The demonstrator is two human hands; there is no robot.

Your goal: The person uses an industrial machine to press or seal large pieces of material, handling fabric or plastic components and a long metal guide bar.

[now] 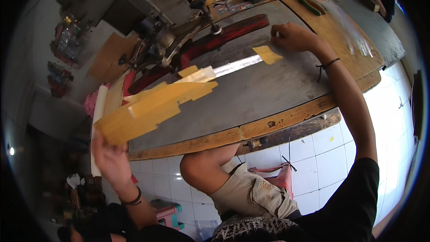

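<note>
My left hand point(112, 157) is at the near left, fingers closed on the end of a long yellow sheet point(152, 107) with a stepped edge. The sheet looks like thin card or paper and is held raised above the grey tabletop point(233, 92). Beyond it, a shiny silver strip point(237, 66) runs toward a small yellow piece point(268, 55) at its right end. Near that piece, my right hand point(293, 36) is over the tabletop with its fingers curled together. Whatever those fingers may hold is hidden.
A red metal arm point(224, 34) of a machine point(161, 40) spans the far side of the table. Green-handled pliers point(309, 4) lie at the back right beside clear plastic strips point(351, 29). A wooden edge point(286, 118) borders the table, with my knee point(199, 170) just below.
</note>
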